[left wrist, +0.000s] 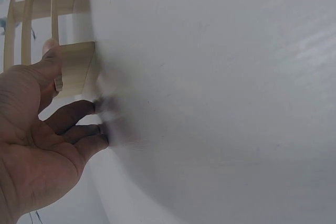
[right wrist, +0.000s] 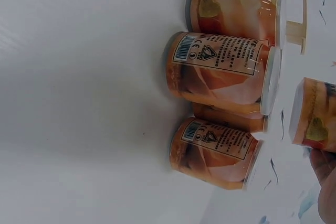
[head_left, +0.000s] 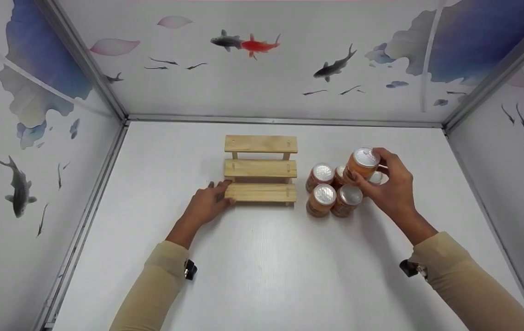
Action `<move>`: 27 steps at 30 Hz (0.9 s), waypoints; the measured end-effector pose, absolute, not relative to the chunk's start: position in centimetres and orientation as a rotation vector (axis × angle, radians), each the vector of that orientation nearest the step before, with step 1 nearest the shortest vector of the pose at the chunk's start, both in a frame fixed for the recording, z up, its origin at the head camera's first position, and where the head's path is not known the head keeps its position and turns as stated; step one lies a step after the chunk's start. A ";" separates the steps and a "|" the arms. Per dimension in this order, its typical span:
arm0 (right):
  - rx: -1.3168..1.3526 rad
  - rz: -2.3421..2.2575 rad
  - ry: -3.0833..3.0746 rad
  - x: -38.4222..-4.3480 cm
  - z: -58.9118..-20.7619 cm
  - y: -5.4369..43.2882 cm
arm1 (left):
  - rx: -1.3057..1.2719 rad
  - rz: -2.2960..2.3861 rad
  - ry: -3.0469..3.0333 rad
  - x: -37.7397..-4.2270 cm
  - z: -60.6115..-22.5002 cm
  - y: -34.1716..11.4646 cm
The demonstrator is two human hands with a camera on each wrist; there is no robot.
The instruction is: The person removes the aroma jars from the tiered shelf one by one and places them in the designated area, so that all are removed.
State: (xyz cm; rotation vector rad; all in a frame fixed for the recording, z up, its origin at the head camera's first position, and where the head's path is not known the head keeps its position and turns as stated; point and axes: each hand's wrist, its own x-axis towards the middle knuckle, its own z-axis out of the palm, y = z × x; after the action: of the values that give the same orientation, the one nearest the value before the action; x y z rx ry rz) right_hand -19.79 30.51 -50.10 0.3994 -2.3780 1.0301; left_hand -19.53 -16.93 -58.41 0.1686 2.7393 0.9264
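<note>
A three-step wooden rack (head_left: 261, 168) stands on the white table. My left hand (head_left: 209, 202) grips the left end of its lowest step; in the left wrist view the thumb (left wrist: 51, 51) lies on the step's edge, the other fingers reaching down by the table. My right hand (head_left: 393, 181) holds an orange can (head_left: 362, 164) with a silver lid, raised over the other cans. In the right wrist view that held can (right wrist: 315, 113) is partly cut off by the frame. Below it several matching cans (head_left: 321, 201) stand upright in a close group, right of the rack.
White panels with painted fish (head_left: 333, 66) enclose the table at the back and both sides. A metal rail (head_left: 271, 121) runs along the table's back edge. Small black devices (head_left: 190, 270) sit at both sleeve cuffs.
</note>
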 end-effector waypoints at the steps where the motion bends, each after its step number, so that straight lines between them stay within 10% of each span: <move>1: 0.393 1.031 -2.379 -19.7 -50.1 30.7 | 0.171 0.929 2.737 -19.5 -58.4 -16.9; 27: 0.309 0.976 -2.364 -16.8 -52.0 34.3 | 0.185 0.924 2.740 -19.2 -58.0 -16.8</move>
State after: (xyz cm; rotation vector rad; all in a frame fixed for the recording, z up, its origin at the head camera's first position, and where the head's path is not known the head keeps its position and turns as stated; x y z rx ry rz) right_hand -16.78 34.26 -52.01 0.3087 -2.3640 0.9764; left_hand -19.24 -16.84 -57.96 0.1848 2.7398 0.9236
